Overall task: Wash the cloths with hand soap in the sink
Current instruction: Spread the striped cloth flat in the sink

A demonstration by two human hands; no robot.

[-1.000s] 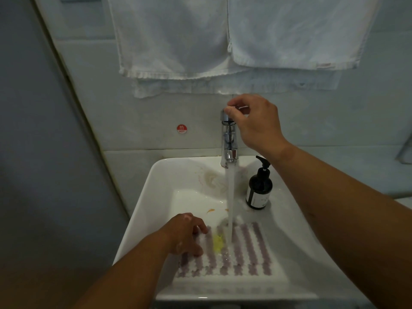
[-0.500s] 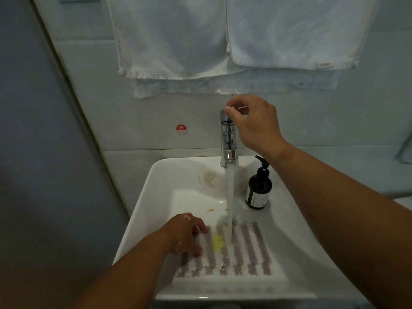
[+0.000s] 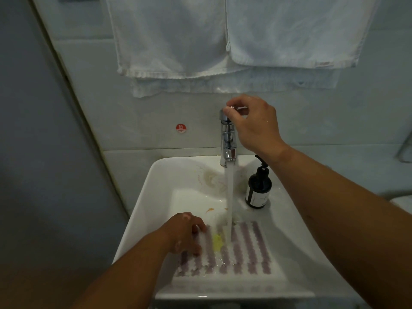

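Note:
A white cloth with purple stripes (image 3: 247, 250) and a yellow stain lies flat in the white sink (image 3: 156, 188). Water streams from the chrome faucet (image 3: 227, 141) onto the cloth's middle. My left hand (image 3: 186, 234) rests on the cloth's left part, its fingers bent over the fabric. My right hand (image 3: 254, 123) pinches the faucet's handle at the top. A dark pump bottle of hand soap (image 3: 258, 188) stands on the sink's back right ledge, under my right wrist.
Two white towels (image 3: 169, 36) (image 3: 294, 30) hang on the wall above the faucet. A red hot-water sticker (image 3: 181, 128) marks the tiled wall. A grey wall closes in on the left. Orange flecks lie in the basin near the drain.
Hardly anything has moved. Both hands keep their places and the water keeps running onto the cloth.

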